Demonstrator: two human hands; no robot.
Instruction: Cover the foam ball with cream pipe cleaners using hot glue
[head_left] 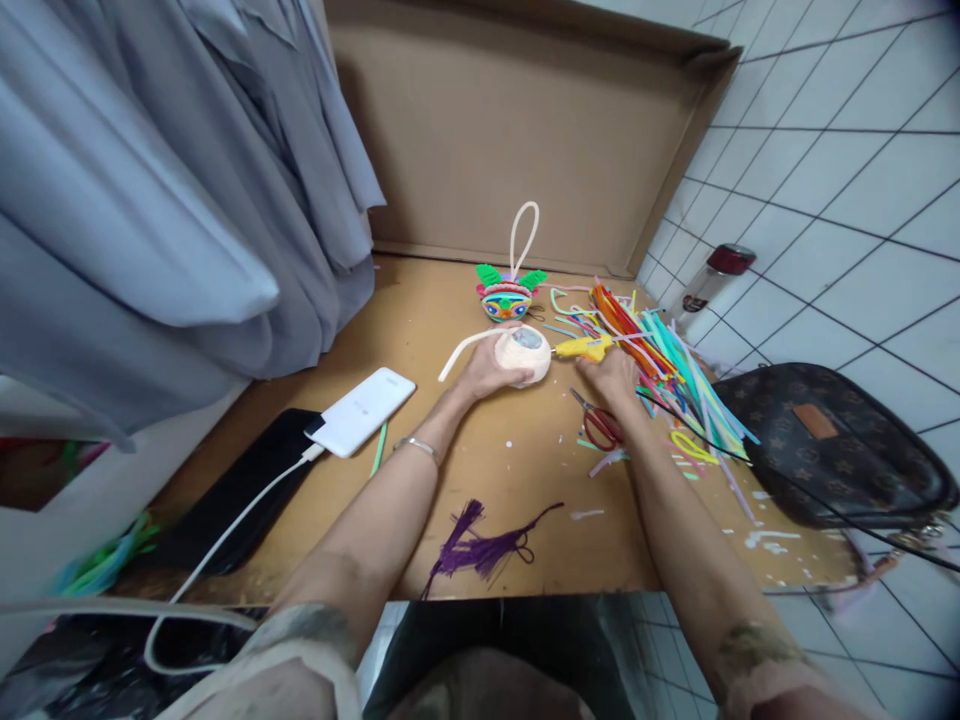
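My left hand point(491, 368) is closed round a cream, rounded piece point(534, 370) that looks wound from pipe cleaner, with a greyish patch on its top. A loose cream strip point(463, 350) trails from it to the left. In my right hand point(613, 378) is a yellow glue gun point(583, 348), its nozzle at the right side of the cream piece; I cannot tell whether they touch. Just behind stands a colourful animal-head ornament point(508, 300) with green ears and a white loop. Red-handled scissors point(598, 420) lie below my right hand.
Many coloured pipe cleaners point(660, 350) lie at the right, before a dark patterned bag point(840, 440) and a red-lidded bottle point(716, 280). Purple tassels point(480, 545) lie near the front edge. At left are a white power bank point(367, 410) with cable, and hanging grey cloth point(225, 180).
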